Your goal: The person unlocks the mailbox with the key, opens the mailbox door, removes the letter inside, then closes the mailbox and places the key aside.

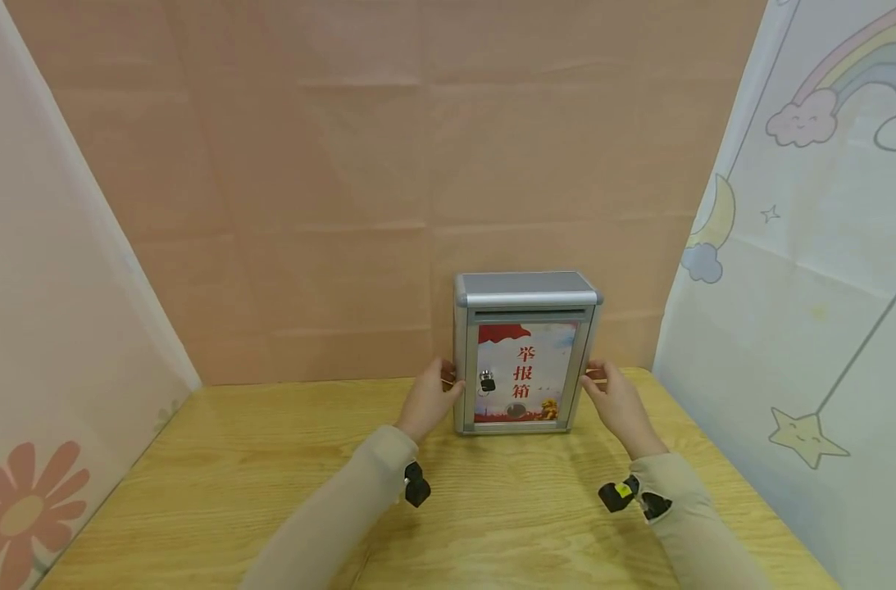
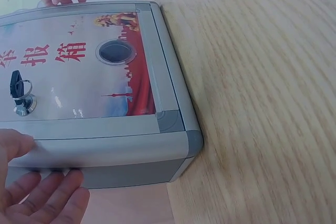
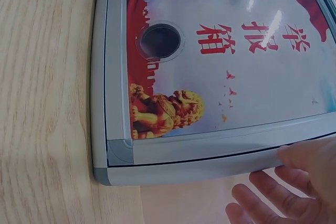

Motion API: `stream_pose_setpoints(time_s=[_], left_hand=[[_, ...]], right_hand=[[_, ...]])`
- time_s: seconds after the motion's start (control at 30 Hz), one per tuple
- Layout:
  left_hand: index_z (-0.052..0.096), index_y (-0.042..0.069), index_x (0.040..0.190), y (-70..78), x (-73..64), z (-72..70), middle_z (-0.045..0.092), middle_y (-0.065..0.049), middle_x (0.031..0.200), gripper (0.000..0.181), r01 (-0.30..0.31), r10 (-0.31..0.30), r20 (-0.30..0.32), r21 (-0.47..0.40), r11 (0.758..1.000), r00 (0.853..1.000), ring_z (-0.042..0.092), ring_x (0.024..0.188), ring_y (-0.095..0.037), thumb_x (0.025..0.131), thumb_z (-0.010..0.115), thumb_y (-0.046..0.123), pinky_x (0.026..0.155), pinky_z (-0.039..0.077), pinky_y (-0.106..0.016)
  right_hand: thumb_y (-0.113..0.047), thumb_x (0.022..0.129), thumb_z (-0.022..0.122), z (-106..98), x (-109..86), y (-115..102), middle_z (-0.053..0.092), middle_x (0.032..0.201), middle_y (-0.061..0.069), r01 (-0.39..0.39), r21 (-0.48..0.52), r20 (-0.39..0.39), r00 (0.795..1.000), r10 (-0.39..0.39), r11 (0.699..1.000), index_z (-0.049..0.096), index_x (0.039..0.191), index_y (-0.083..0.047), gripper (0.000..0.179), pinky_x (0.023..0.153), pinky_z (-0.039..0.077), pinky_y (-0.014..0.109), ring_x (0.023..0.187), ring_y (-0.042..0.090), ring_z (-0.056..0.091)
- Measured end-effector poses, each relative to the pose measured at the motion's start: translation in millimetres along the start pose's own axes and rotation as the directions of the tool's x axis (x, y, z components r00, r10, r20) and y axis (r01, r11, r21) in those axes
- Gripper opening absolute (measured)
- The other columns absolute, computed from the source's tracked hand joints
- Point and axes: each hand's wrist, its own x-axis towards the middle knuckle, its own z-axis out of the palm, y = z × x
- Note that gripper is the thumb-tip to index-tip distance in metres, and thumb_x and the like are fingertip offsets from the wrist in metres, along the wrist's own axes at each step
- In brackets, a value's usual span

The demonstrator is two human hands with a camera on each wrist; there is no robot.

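Observation:
A silver-grey report box [image 1: 525,352] with a lid, a slot and a poster with red Chinese characters stands upright on the wooden table. My left hand [image 1: 429,399] holds its left side, thumb on the front frame and fingertips [image 2: 75,179] against the side panel. On the opposite side, my right hand [image 1: 616,406] grips the edge with the thumb at the frame and the other fingers [image 3: 270,195] spread along the side. A small lock [image 2: 24,104] with a key in it sits on the front, near the left edge. Low on the poster is a round dark window [image 3: 160,41].
The wooden table [image 1: 270,475] runs up to an orange-pink cloth backdrop [image 1: 307,205]. A pale panel with a flower drawing [image 1: 21,516] stands at the left. Another panel, with a star drawing [image 1: 807,436], borders the right.

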Motion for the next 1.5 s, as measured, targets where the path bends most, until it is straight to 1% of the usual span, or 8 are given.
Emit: stream_pose_setpoints(time_s=[0.3, 0.43, 0.5, 0.57, 0.7, 0.97, 1.2, 1.5], left_hand=[[0.054, 0.007, 0.110, 1.7, -0.1, 3.1, 0.063, -0.006, 0.102, 0.024, 0.001, -0.001, -0.002, -0.004, 1.000, 1.000, 0.061, 0.092, -0.020, 0.094, 0.064, 0.021, 0.076, 0.055, -0.032], [0.054, 0.007, 0.111, 1.4, -1.4, 2.6, 0.063, -0.007, 0.103, 0.023, -0.014, 0.014, 0.000, -0.006, 1.000, 1.000, 0.062, 0.093, -0.020, 0.094, 0.064, 0.020, 0.076, 0.055, -0.032], [0.054, 0.007, 0.111, 1.8, -1.9, 1.3, 0.063, -0.007, 0.103, 0.023, -0.011, 0.011, 0.000, -0.007, 1.000, 1.000, 0.062, 0.093, -0.021, 0.095, 0.063, 0.020, 0.076, 0.055, -0.032], [0.054, 0.008, 0.111, 2.7, -2.1, -0.5, 0.063, -0.007, 0.104, 0.023, -0.005, 0.005, 0.001, -0.008, 1.000, 1.000, 0.062, 0.093, -0.021, 0.095, 0.063, 0.021, 0.077, 0.055, -0.033], [0.055, 0.008, 0.110, 4.3, -2.1, -2.4, 0.064, -0.007, 0.103, 0.022, 0.001, -0.001, -0.002, -0.002, 1.000, 1.000, 0.063, 0.092, -0.021, 0.095, 0.063, 0.021, 0.078, 0.056, -0.033], [0.054, 0.008, 0.110, 5.4, -5.4, -0.8, 0.063, -0.007, 0.102, 0.024, 0.002, -0.002, 0.000, 0.008, 1.000, 1.000, 0.063, 0.089, -0.020, 0.094, 0.064, 0.022, 0.074, 0.056, -0.032], [0.055, 0.010, 0.107, 0.8, -3.1, 0.5, 0.064, -0.004, 0.101, 0.022, -0.012, 0.013, -0.027, 0.016, 1.000, 1.000, 0.063, 0.089, -0.018, 0.093, 0.066, 0.023, 0.074, 0.056, -0.031], [0.054, 0.010, 0.108, 1.1, -4.4, -0.2, 0.063, -0.004, 0.099, 0.022, 0.001, -0.001, -0.012, 0.014, 1.000, 1.000, 0.063, 0.087, -0.018, 0.093, 0.066, 0.023, 0.072, 0.055, -0.030]], right_hand=[[-0.025, 0.105, 0.042, -1.2, -0.5, -0.8, 0.051, 0.130, 0.029, -0.021, -0.014, -0.015, 1.000, 0.021, 1.000, 0.037, 0.138, 0.004, 0.044, 0.086, 0.051, 0.052, 0.114, 0.046, 0.055], [-0.022, 0.102, 0.046, 4.8, -11.0, -13.8, 0.051, 0.119, 0.029, 0.060, -0.125, -0.180, 0.980, -0.082, 0.990, 0.040, 0.129, 0.008, 0.041, 0.075, 0.053, 0.049, 0.104, 0.043, 0.057], [-0.016, 0.097, 0.054, 11.2, -16.1, -27.6, 0.055, 0.107, 0.026, 0.184, -0.249, -0.291, 0.922, -0.255, 0.951, 0.048, 0.118, 0.010, 0.033, 0.066, 0.054, 0.045, 0.090, 0.038, 0.060], [-0.011, 0.090, 0.063, 20.1, -18.9, -45.1, 0.060, 0.091, 0.020, 0.306, -0.404, -0.347, 0.821, -0.454, 0.862, 0.055, 0.103, 0.006, 0.023, 0.056, 0.053, 0.038, 0.074, 0.030, 0.061], [-0.013, 0.080, 0.075, 41.8, -25.0, -78.5, 0.063, 0.080, 0.008, 0.476, -0.570, -0.237, 0.685, -0.689, 0.670, 0.060, 0.093, -0.003, 0.022, 0.049, 0.050, 0.029, 0.063, 0.019, 0.060], [-0.038, 0.074, 0.083, 78.2, -25.4, -100.0, 0.067, 0.079, 0.007, 0.432, -0.741, -0.129, 0.658, -0.742, 0.513, 0.064, 0.093, -0.004, 0.044, 0.043, 0.049, 0.028, 0.052, 0.017, 0.059], [-0.038, 0.076, 0.082, 85.5, -18.1, -105.7, 0.067, 0.075, 0.006, 0.405, -0.759, -0.105, 0.697, -0.710, 0.510, 0.064, 0.092, -0.005, 0.041, 0.036, 0.043, 0.027, 0.046, 0.015, 0.056], [-0.042, 0.076, 0.081, 89.2, -14.9, -108.7, 0.060, 0.063, 0.002, 0.378, -0.824, -0.057, 0.686, -0.725, 0.422, 0.061, 0.088, -0.009, 0.041, 0.030, 0.032, 0.024, 0.038, 0.011, 0.042]])
